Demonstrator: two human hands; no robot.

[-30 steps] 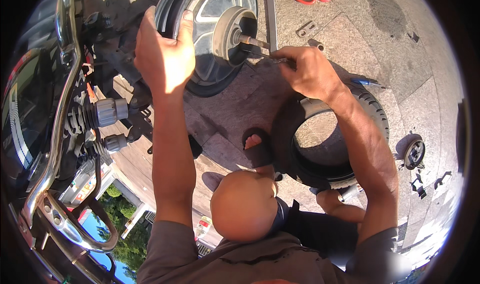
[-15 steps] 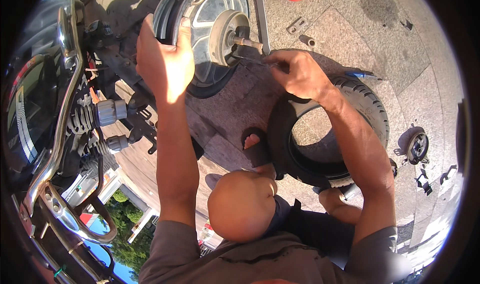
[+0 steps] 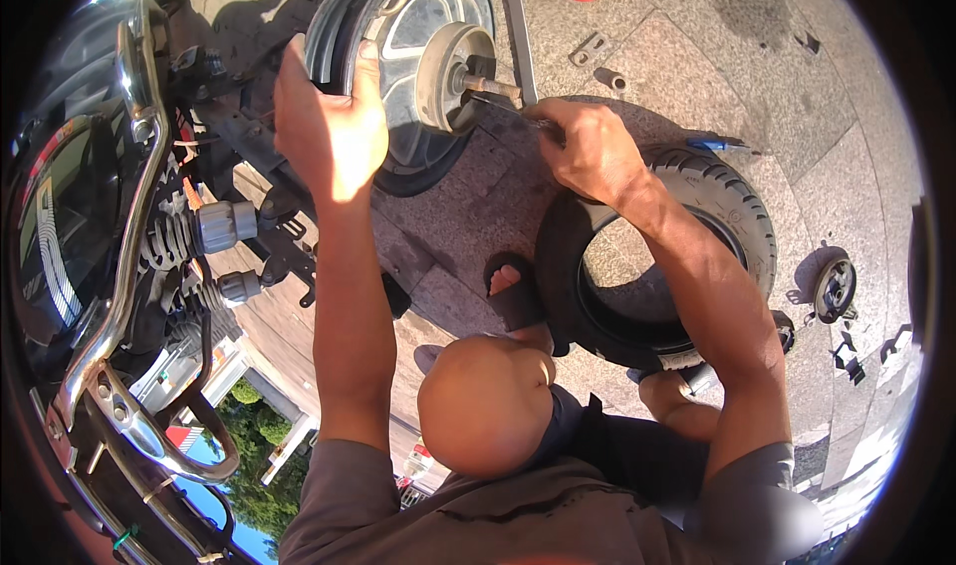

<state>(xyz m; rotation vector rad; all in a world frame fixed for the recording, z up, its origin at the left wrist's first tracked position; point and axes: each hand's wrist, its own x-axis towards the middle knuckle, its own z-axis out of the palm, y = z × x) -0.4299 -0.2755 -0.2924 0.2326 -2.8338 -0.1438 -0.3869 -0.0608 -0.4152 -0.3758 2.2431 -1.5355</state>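
Grey, partly sunlit paving, apparently stone, lies beneath wheel and tyre.

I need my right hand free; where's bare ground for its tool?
Bare paving lies between the blue tool and round black part; another patch separates that tool from the short metal tube. Crowded: by the tyre and foot, and left of the wheel among vehicle parts.

Wheel at 11 o'clock: left hand grips its edge, right hand holds thin tool, tip at hub. Loose tyre at 3, blue-handled tool at 2, chrome bar at 9.
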